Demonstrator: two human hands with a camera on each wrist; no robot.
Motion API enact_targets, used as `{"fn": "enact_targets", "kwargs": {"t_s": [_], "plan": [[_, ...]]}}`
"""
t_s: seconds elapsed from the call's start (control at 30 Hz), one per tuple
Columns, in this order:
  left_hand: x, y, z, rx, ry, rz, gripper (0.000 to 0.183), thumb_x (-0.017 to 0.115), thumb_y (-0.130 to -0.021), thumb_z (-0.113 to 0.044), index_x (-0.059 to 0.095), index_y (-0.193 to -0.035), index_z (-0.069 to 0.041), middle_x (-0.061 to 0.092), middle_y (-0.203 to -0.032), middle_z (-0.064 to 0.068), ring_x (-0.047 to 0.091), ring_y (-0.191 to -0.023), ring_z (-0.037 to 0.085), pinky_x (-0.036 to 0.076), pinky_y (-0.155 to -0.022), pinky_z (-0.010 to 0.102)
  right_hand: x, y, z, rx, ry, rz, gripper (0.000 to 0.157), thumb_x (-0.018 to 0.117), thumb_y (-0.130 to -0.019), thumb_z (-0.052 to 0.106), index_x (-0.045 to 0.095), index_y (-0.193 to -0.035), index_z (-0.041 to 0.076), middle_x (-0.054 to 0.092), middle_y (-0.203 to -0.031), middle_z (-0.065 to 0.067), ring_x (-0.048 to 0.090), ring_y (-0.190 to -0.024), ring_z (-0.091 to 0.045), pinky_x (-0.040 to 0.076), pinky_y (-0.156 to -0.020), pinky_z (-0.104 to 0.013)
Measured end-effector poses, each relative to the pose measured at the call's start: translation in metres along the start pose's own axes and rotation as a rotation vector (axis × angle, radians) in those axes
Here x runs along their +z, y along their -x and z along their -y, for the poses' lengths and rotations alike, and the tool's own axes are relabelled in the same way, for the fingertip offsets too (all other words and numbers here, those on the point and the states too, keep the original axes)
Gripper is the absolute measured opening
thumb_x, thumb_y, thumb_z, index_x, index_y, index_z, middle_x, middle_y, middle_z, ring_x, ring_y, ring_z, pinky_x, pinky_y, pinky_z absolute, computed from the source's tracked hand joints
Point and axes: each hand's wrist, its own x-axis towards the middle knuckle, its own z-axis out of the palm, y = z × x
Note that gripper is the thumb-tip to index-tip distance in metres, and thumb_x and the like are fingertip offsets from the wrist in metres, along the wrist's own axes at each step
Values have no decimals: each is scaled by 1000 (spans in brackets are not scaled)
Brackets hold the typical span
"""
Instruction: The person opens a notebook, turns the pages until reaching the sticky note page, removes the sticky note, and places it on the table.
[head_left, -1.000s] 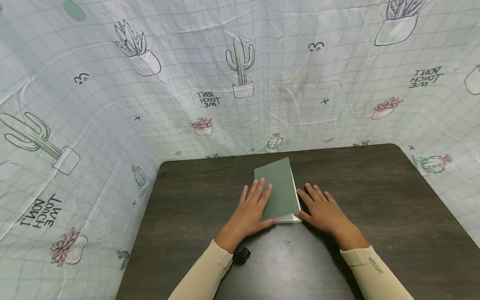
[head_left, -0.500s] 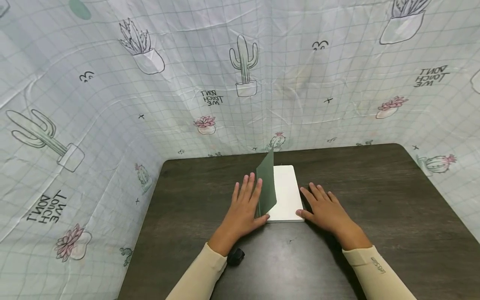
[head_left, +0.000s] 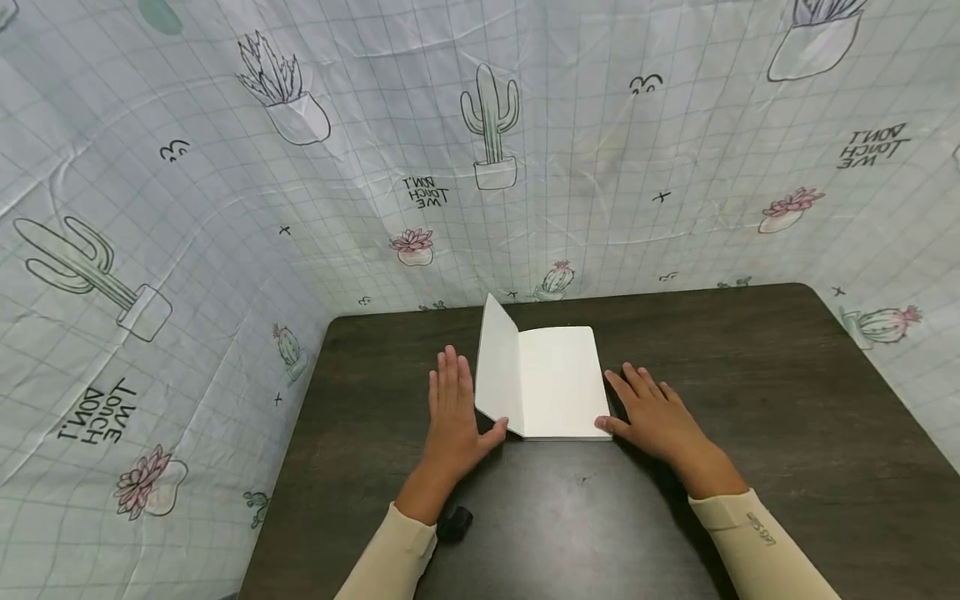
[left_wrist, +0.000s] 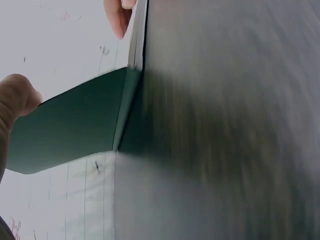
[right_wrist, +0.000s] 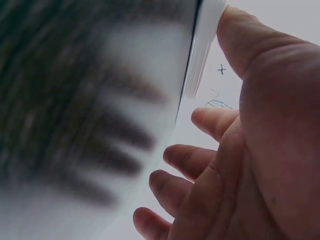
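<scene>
A notebook lies on the table with its white page [head_left: 562, 383] facing up. Its front cover [head_left: 497, 367] stands tilted up at the left, the pale inner side toward the right. My left hand [head_left: 450, 425] is just left of the cover, fingers straight, thumb at the cover's lower edge. In the left wrist view that thumb [left_wrist: 17, 97] meets the edge of the cover's dark green outer face [left_wrist: 75, 122]. My right hand [head_left: 660, 421] lies at the notebook's right side, fingers spread. Its thumb rests on the lower right page corner, by the page block [right_wrist: 205, 55] in the right wrist view.
A small black object [head_left: 454, 525] sits beside the left wrist on the dark wooden table [head_left: 375, 400]. A white cloth [head_left: 570, 192] printed with cacti hangs around the table's back and sides.
The green cover has swung up and over to the left, uncovering the white page. My left hand has moved left along with it. My right hand has stayed nearly still.
</scene>
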Motion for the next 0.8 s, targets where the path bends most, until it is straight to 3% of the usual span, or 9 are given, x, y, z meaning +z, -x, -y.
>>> {"fn": "enact_targets", "kwargs": {"t_s": [0.2,0.47,0.63,0.8], "plan": [[-11,11,14,-132,-9,-17,138,93,-85,-41,-5,-173,-2,-6,-180,24,-9,-167,40,-8,-133,56,0,-1,-1,-3,-9,-7,95,62,-103,64,29,-171,7,19,-175,-31,18,-160,-56,15,-124,-76],[-9,16,24,-313,-106,181,139,90,-87,-54,-11,-174,-13,-11,-181,18,-9,-168,39,3,-131,66,-2,-2,-1,1,-25,7,95,61,-103,65,28,-172,7,17,-176,-31,18,-160,-56,14,-124,-76],[-6,12,25,-300,-143,286,136,90,-87,-52,-7,-175,-14,-10,-181,18,-2,-167,43,5,-130,70,0,-3,-3,9,-39,26,97,61,-103,67,27,-172,8,16,-176,-30,16,-161,-55,12,-124,-76],[-2,6,22,-184,-210,361,126,85,-93,-48,-5,-175,-17,-13,-181,16,-8,-168,38,6,-132,64,2,-3,-5,6,-33,29,96,60,-103,67,28,-172,7,16,-176,-30,15,-161,-55,12,-124,-76]]}}
